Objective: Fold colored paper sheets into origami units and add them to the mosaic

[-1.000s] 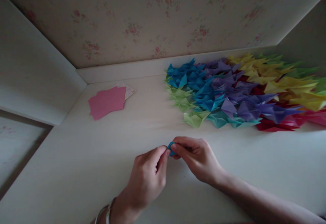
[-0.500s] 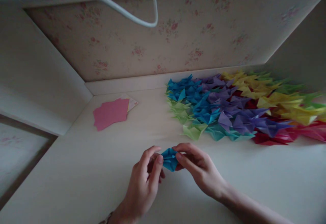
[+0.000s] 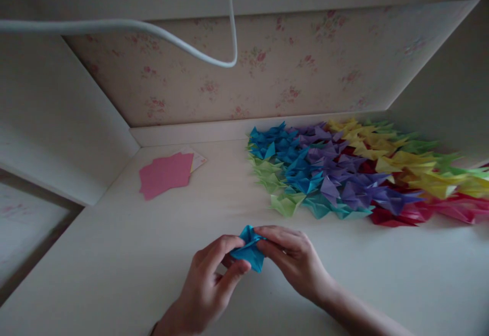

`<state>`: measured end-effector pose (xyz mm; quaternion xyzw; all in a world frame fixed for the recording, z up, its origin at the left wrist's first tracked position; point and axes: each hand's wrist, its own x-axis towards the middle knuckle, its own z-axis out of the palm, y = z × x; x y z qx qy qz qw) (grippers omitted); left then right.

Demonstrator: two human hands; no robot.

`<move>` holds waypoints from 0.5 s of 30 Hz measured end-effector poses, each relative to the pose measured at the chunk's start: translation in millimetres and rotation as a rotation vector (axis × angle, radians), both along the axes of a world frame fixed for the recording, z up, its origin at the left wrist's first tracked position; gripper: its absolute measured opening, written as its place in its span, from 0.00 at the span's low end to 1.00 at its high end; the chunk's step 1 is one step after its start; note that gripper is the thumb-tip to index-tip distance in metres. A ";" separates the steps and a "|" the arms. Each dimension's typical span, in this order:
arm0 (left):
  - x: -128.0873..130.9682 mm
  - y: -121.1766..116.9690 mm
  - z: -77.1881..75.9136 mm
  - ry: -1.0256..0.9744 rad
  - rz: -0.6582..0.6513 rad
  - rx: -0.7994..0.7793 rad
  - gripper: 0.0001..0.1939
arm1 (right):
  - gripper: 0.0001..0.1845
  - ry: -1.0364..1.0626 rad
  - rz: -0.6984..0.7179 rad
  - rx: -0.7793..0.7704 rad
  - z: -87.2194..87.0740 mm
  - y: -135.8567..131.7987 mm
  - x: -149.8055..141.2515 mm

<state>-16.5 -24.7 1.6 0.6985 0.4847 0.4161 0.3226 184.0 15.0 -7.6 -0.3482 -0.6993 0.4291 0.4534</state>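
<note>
Between my two hands is a small folded piece of blue origami paper, partly opened out, with a pointed top and a raised crease. My left hand grips its left side, the forefinger on the upper part and the thumb at the lower edge. On the other side, my right hand pinches the right edge between thumb and fingers. The paper is held just over the white desk; whether it touches the surface I cannot tell. Some of my fingers are hidden behind the paper.
Flat pink paper sheets lie at the back left, partly over a pale patterned packet. Many folded origami pieces in blue, purple, green, yellow and red spread over the back right. A white cable hangs across the upper view.
The blue paper has been turned and spread wider, showing a larger lower flap. My left thumb has shifted down to its lower edge. The camera view has tilted slightly upward.
</note>
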 end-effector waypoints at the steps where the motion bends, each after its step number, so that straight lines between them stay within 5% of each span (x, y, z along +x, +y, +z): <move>1: 0.0 1.4 1.5 0.013 -0.014 0.022 0.09 | 0.11 -0.007 0.007 0.033 -0.6 0.3 0.0; 9: 1.5 5.0 1.4 0.045 0.054 0.115 0.10 | 0.07 -0.022 -0.047 0.010 -1.4 -3.4 -1.1; 15: -6.4 8.7 -8.0 -0.129 0.234 -0.059 0.08 | 0.11 0.087 -0.138 -0.236 -8.3 -4.7 -5.9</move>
